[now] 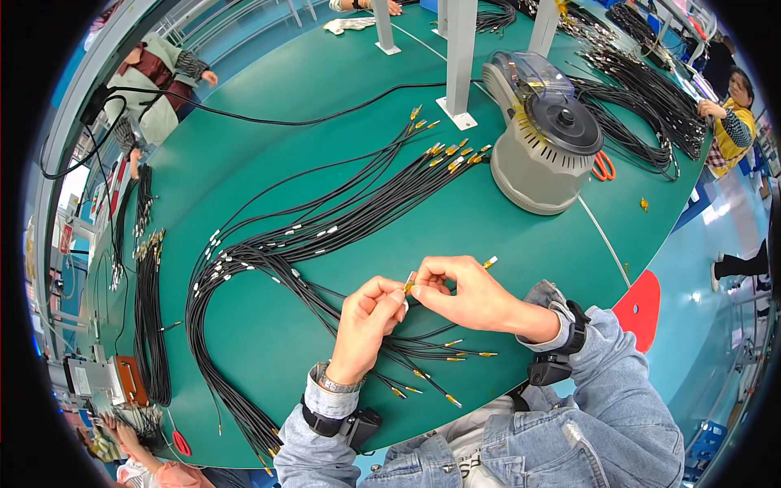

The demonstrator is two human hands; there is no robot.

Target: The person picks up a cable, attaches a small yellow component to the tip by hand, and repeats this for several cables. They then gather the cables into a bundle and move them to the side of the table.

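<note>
My left hand (368,324) is closed in a pinch on the end of a thin black cable. A small piece of yellow tape (409,288) shows at that cable's tip, and the fingers of my right hand (465,294) close on it from the other side. The two hands almost touch, just above the green table. Under and beside them fan out several loose cable ends (454,355) with yellow-wrapped metal tips. A large bundle of black cables (236,262) with white labels curves across the table to my left. My fingers partly hide the held cable.
A grey tape dispenser (543,167) with a black round top stands beyond my right hand, beside a metal post (461,73) and orange-handled scissors (603,167). More cable bundles lie at the far right and left (150,325). Other people work around the table.
</note>
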